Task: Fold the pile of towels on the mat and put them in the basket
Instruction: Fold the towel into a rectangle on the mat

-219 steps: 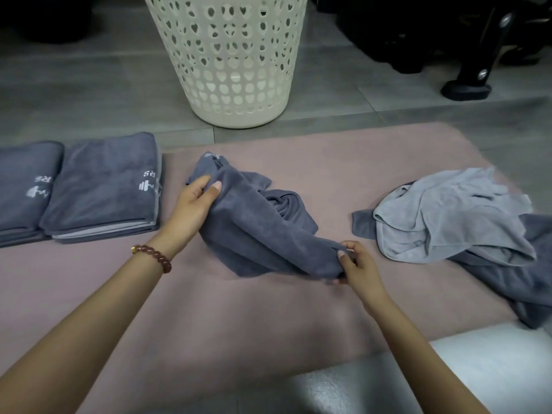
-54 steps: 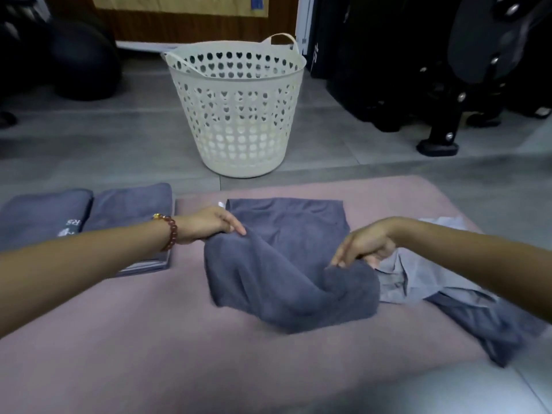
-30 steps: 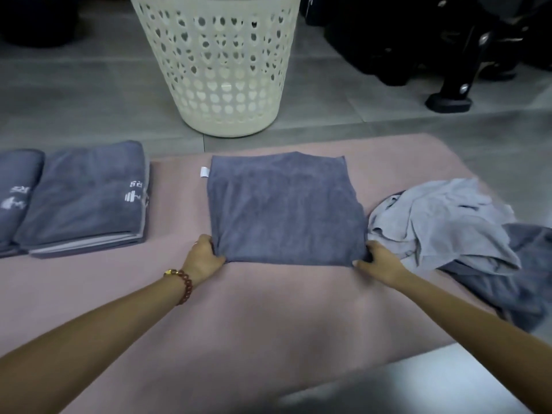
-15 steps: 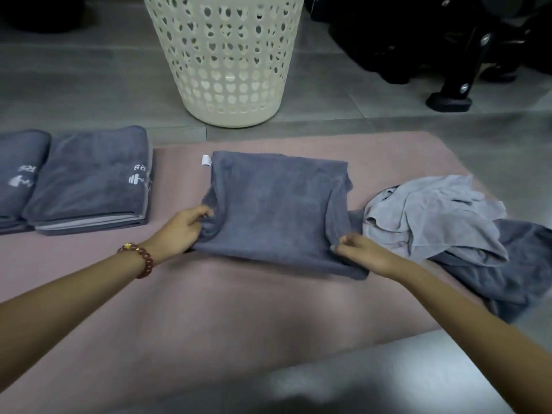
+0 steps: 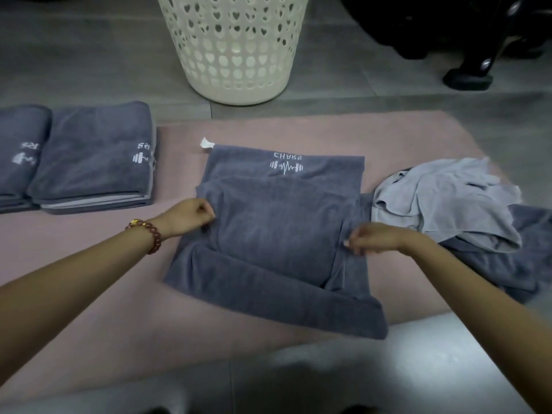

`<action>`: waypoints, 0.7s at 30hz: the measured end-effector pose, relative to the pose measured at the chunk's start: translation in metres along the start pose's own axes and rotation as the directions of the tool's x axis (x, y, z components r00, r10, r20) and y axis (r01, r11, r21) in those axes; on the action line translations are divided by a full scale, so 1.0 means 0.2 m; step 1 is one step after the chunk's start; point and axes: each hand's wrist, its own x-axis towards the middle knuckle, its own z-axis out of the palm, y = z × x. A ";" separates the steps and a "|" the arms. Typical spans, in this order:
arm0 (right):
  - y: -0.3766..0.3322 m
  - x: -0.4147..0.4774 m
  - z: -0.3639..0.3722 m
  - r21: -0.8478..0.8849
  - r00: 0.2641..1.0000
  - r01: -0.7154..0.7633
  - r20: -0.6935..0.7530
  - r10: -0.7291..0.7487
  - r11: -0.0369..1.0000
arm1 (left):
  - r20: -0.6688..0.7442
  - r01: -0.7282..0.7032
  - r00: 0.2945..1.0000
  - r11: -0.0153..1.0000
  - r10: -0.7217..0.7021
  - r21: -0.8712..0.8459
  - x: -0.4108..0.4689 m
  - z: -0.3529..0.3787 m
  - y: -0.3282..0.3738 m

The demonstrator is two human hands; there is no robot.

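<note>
One towel [image 5: 277,234] pinched: left hand [image 5: 191,216], right hand [image 5: 373,237]; one basket [image 5: 236,46].

- Left forearm [image 5: 74,282]: bare from the wrist to the picture's edge.
- Right forearm [image 5: 478,294]: bare likewise.
- Bracelet [image 5: 147,234]: worn on the left wrist; a single strand of round, glossy reddish-brown beads, with one golden bead on the upper side.
- Left hand [image 5: 191,217]: bare.
- Right hand [image 5: 376,236]: bare; one pale, light-coloured fingernail shows at a fingertip.
</note>
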 end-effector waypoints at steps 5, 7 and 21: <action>-0.03 0.25 -0.02 0.356 0.856 0.048 -0.496 0.146 0.933 | -0.299 0.022 0.954 0.998 -0.039 -0.058 0.25 -0.03 0.05; -0.04 0.30 -0.03 0.308 0.851 -0.003 -0.498 0.164 0.952 | -0.285 0.027 0.957 0.992 -0.062 -0.126 0.33 0.00 0.07; 0.06 0.21 -0.06 0.795 0.845 0.389 -0.509 0.163 0.466 | -0.126 0.018 0.988 0.881 -0.088 -0.473 0.19 -0.14 0.03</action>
